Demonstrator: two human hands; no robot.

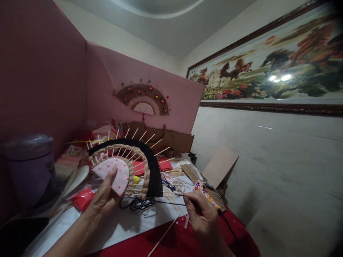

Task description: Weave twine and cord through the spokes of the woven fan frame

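Note:
My left hand (105, 196) grips a half-round woven fan (146, 167) by its pink, red-dotted centre, thumb on the front. Thin wooden sticks radiate from that centre through a tan braided band and a wide black cord band, their tips poking out past the rim. At the fan's lower right edge, my right hand (200, 214) pinches black cord (171, 203) between thumb and fingers. The cord runs back to the fan, and a loose coil of it (140, 204) hangs below. My left fingers behind the fan are hidden.
A finished-looking brown fan (142, 98) hangs on the pink board behind. White sheeting (115, 228) and red cloth (166, 241) cover the table. Around lie a red packet (82, 198), loose sticks (162, 237), flowered fabric (206, 192) and cardboard pieces (221, 166). A lilac container (30, 171) stands left.

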